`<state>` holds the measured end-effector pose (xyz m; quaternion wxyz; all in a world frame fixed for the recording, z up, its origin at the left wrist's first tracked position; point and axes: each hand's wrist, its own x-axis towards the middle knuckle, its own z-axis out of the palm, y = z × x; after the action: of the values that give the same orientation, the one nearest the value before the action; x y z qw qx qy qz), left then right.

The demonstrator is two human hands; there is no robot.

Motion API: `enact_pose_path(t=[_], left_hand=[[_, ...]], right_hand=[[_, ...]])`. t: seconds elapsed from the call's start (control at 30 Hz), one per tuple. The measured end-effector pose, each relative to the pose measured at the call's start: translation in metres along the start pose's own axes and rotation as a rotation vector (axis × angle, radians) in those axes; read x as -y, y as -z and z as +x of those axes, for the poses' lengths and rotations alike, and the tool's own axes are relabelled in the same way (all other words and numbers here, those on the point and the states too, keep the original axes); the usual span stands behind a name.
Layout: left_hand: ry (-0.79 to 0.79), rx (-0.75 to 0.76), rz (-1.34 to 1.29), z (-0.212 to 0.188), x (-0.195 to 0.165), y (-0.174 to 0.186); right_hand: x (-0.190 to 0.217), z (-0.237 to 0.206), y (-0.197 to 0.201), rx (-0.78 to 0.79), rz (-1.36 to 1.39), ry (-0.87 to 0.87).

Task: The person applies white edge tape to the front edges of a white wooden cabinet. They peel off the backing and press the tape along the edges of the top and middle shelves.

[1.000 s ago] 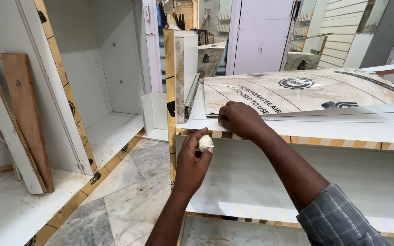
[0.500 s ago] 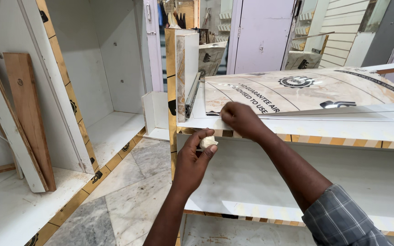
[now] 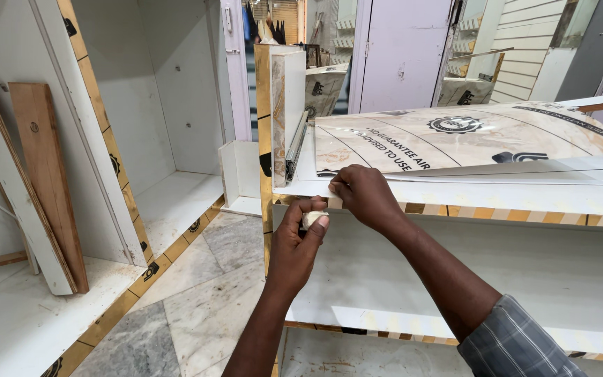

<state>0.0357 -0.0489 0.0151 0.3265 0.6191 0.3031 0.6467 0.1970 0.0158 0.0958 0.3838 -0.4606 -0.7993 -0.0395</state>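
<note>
My left hand (image 3: 296,241) pinches a small pale wad (image 3: 312,218) and presses it against the front edge of a white cabinet shelf (image 3: 525,199). My right hand (image 3: 366,195) rests just above it, fingers curled over the same edge near its gold-striped edge band (image 3: 455,209). A marble-patterned laminate sheet (image 3: 469,139) with printed film lies on top of the shelf. A metal drawer slide (image 3: 296,148) runs along the upright panel (image 3: 277,105) at the shelf's left end.
Open white cabinet carcasses (image 3: 148,119) stand to the left with a brown wooden plank (image 3: 50,181) leaning inside. Grey marble floor tiles (image 3: 176,307) lie between the units. Lilac doors (image 3: 399,49) and slatted wall panels (image 3: 525,49) are behind.
My left hand has risen with the pale wad, from below the shelf edge up against it, beside my right hand. My right hand has stayed on the edge.
</note>
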Motion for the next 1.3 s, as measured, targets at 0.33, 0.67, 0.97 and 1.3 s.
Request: enact_pose_path(t=[0.33,0.67,0.97,1.3], left_hand=[[-0.021,0.010,-0.234,0.010,0.025,0.002],[-0.033,0.033,-0.166,0.008,0.013,0.005],[-0.078,0.073,-0.173,0.010,0.015,0.006],[-0.104,0.037,-0.254,0.012,0.025,0.014]], right_hand=[[0.018,-0.047,0.003,-0.213,-0.068,0.217],[0.011,-0.069,-0.016,-0.312,0.015,0.239],[0.011,-0.095,-0.025,-0.415,-0.288,0.541],[0.009,-0.109,-0.043,-0.491,-0.173,0.442]])
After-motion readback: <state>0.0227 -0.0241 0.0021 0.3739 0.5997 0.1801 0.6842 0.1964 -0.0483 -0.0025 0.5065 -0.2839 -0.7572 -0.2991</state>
